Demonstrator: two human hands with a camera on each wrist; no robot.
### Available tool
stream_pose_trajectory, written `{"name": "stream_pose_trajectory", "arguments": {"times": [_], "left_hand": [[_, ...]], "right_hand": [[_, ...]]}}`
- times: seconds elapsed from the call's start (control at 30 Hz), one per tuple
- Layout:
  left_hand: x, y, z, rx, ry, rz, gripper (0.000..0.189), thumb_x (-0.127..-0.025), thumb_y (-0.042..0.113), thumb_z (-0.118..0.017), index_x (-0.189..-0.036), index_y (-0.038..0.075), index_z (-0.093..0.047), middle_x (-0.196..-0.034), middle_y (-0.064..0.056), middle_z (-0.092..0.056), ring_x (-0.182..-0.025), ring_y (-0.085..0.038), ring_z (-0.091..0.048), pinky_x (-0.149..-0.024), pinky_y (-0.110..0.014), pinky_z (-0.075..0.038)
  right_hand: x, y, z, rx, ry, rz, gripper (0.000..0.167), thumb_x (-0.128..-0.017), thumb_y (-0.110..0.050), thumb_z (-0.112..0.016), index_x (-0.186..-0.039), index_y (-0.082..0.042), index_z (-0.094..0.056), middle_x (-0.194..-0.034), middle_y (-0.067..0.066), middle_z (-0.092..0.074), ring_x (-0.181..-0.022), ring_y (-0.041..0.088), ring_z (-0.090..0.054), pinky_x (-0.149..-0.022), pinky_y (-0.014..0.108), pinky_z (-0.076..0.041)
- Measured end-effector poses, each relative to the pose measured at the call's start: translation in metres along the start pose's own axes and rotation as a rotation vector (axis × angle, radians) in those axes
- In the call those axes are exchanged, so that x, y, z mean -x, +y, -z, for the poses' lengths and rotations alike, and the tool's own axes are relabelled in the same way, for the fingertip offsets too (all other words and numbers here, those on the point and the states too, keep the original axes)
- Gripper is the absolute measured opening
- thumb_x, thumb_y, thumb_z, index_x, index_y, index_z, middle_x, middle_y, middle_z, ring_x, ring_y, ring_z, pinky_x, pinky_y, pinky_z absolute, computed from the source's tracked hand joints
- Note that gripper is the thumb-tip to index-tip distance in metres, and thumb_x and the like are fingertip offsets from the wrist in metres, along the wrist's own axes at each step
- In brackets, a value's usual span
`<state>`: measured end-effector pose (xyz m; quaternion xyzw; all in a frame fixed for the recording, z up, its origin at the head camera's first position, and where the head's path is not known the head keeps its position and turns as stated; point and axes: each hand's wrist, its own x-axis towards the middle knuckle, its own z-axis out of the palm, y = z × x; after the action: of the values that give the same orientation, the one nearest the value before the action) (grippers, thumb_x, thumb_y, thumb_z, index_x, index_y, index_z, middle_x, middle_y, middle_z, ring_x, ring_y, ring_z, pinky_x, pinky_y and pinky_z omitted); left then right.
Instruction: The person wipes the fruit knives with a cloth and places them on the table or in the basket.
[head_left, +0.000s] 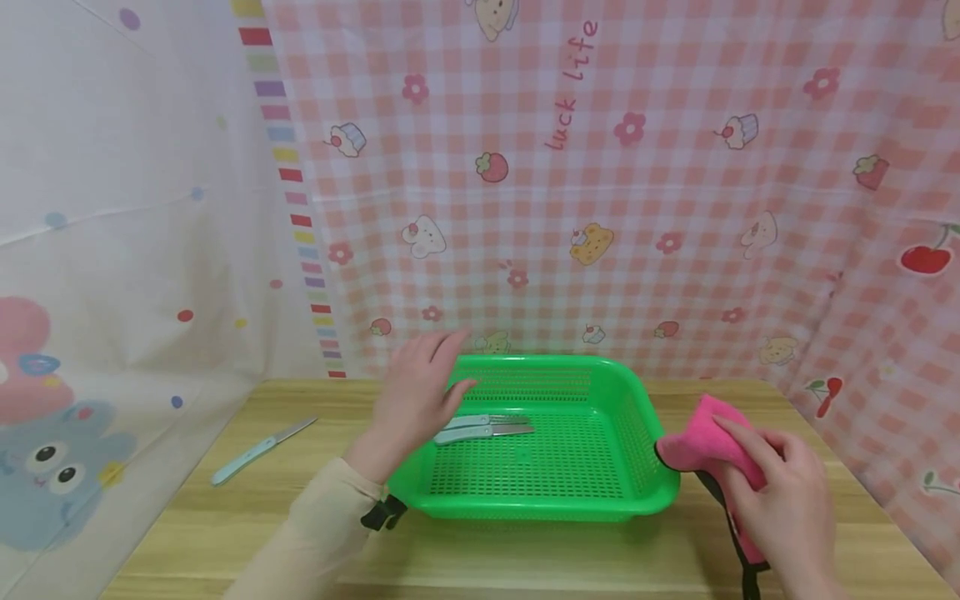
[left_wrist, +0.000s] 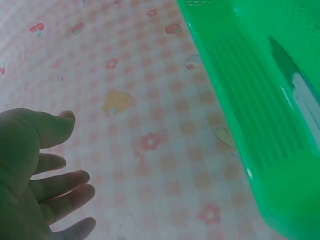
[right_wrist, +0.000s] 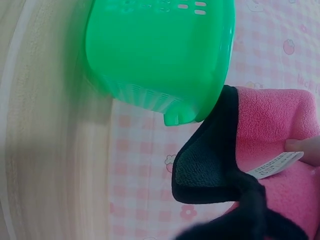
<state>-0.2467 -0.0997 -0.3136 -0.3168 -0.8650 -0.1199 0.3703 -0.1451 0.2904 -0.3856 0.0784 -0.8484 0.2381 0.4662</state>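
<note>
Gripping cloth (head_left: 701,442): right hand (head_left: 787,496) — label (right_wrist: 276,166) seemingly printed; backdrop (head_left: 540,217) reads "luck life".

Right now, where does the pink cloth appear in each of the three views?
Head: the pink cloth is at the lower right, held in the right hand.
Left wrist: not in this picture.
Right wrist: the cloth fills much of the lower right.
Shared landmark: the green basket, visible in all three.

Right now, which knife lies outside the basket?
The lone knife on the wooden tabletop, left of the green basket; the other knives lie inside it.
</note>
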Motion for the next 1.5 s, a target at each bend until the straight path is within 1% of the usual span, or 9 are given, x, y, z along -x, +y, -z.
{"name": "stream_pose_trajectory", "arguments": {"times": [0.13, 0.4, 0.53, 0.7, 0.93, 1.17, 1.27, 1.4, 1.5], "left_hand": [[0.020, -0.012, 0.006, 0.011, 0.012, 0.024, 0.063, -0.081, 0.020, -0.084, -0.132, -0.002, -0.054, -0.117, -0.019, -0.062, -0.107, -0.036, -0.059, -0.093, -0.049, -0.048], [0.060, -0.045, 0.012, -0.049, 0.114, 0.045, 0.061, -0.074, 0.014, -0.088, -0.122, -0.008, -0.058, -0.110, -0.024, -0.063, -0.101, -0.042, -0.060, -0.084, -0.057, -0.048], [0.079, -0.061, 0.015, -0.081, 0.129, 0.097, 0.059, -0.073, 0.012, -0.088, -0.120, -0.009, -0.059, -0.107, -0.025, -0.064, -0.097, -0.044, -0.060, -0.079, -0.059, -0.049], [0.099, -0.082, 0.019, -0.112, 0.110, 0.180, 0.057, -0.073, 0.012, -0.086, -0.119, -0.008, -0.060, -0.104, -0.025, -0.066, -0.093, -0.045, -0.062, -0.075, -0.059, -0.050], [0.122, -0.114, 0.021, -0.120, 0.013, 0.321, 0.054, -0.078, 0.012, -0.083, -0.121, -0.008, -0.059, -0.107, -0.028, -0.065, -0.097, -0.046, -0.061, -0.082, -0.058, -0.050], [0.143, -0.143, 0.021, -0.063, -0.184, 0.512, 0.057, -0.088, 0.022, -0.075, -0.129, -0.011, -0.052, -0.120, -0.036, -0.057, -0.109, -0.053, -0.054, -0.090, -0.065, -0.044], [0.151, -0.155, 0.019, -0.064, -0.243, 0.542, 0.060, -0.091, 0.028, -0.072, -0.131, -0.012, -0.050, -0.121, -0.037, -0.056, -0.109, -0.053, -0.053, -0.091, -0.064, -0.044], [0.162, -0.169, 0.017, -0.079, -0.284, 0.559, 0.065, -0.089, 0.034, -0.074, -0.130, -0.011, -0.051, -0.120, -0.037, -0.055, -0.107, -0.053, -0.054, -0.088, -0.064, -0.045], [0.171, -0.178, 0.016, -0.074, -0.334, 0.613, 0.072, -0.088, 0.040, -0.074, -0.135, -0.008, -0.047, -0.126, -0.036, -0.051, -0.111, -0.055, -0.049, -0.086, -0.069, -0.042]], "right_hand": [[0.000, 0.002, 0.001, -0.002, -0.002, 0.002, 0.044, -0.065, 0.004, -0.077, -0.108, -0.007, -0.074, -0.099, 0.027, -0.059, -0.087, 0.042, -0.051, -0.069, 0.048, -0.032], [0.002, 0.004, 0.004, 0.012, -0.020, -0.014, 0.046, -0.065, 0.005, -0.079, -0.109, -0.007, -0.074, -0.099, 0.026, -0.059, -0.087, 0.041, -0.051, -0.068, 0.046, -0.032], [0.003, 0.004, 0.005, 0.016, -0.024, -0.024, 0.048, -0.064, 0.006, -0.080, -0.109, -0.008, -0.074, -0.099, 0.025, -0.059, -0.087, 0.040, -0.051, -0.068, 0.046, -0.032], [0.003, 0.004, 0.005, 0.011, -0.025, -0.022, 0.049, -0.063, 0.007, -0.080, -0.109, -0.008, -0.074, -0.098, 0.025, -0.059, -0.087, 0.039, -0.051, -0.069, 0.046, -0.032], [0.004, 0.003, 0.005, 0.023, -0.031, -0.022, 0.049, -0.063, 0.006, -0.081, -0.109, -0.009, -0.074, -0.098, 0.024, -0.059, -0.086, 0.039, -0.051, -0.069, 0.046, -0.033], [0.005, 0.005, 0.006, 0.019, -0.037, -0.031, 0.049, -0.063, 0.007, -0.081, -0.109, -0.008, -0.074, -0.099, 0.024, -0.059, -0.086, 0.037, -0.050, -0.068, 0.046, -0.032], [0.006, 0.005, 0.006, 0.022, -0.039, -0.037, 0.049, -0.063, 0.006, -0.081, -0.109, -0.008, -0.074, -0.099, 0.024, -0.058, -0.086, 0.037, -0.050, -0.068, 0.045, -0.032], [0.006, 0.006, 0.006, 0.027, -0.037, -0.027, 0.049, -0.063, 0.006, -0.081, -0.109, -0.008, -0.074, -0.098, 0.024, -0.058, -0.085, 0.037, -0.050, -0.068, 0.045, -0.032], [0.007, 0.007, 0.006, 0.027, -0.036, -0.022, 0.049, -0.063, 0.006, -0.081, -0.109, -0.008, -0.074, -0.099, 0.023, -0.059, -0.086, 0.037, -0.050, -0.068, 0.045, -0.032]]}}
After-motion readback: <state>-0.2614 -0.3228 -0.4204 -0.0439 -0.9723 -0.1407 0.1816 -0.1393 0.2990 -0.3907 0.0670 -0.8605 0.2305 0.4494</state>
